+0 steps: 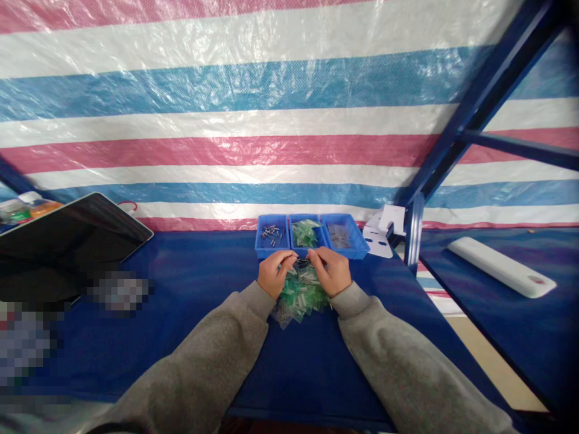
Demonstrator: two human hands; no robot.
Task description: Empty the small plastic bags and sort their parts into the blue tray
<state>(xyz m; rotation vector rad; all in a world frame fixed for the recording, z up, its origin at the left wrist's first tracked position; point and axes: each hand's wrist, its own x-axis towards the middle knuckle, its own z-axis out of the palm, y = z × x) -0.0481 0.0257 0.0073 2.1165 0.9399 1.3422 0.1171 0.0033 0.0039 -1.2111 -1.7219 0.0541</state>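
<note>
My left hand point(275, 272) and my right hand point(332, 270) come together over a pile of small clear and green plastic packets point(301, 300) on the blue table. Both hands are closed, thumbs pressed to fingers. Small dark thin pieces point(303, 261) show between the fingertips, too small to make out which hand grips them. Just beyond my fingers stand three joined blue bins: the left bin point(259, 246) has slim metal pieces in it, the middle bin point(302, 218) green packets, and the right bin point(360, 244) clear packets.
White cut card pieces point(379, 241) lie right of the bins, by a blue metal frame post point(414, 235). A long white object point(502, 266) rests on another blue surface at the right. At the left leans a large dark screen point(76, 241). Striped sheeting point(226, 150) hangs behind.
</note>
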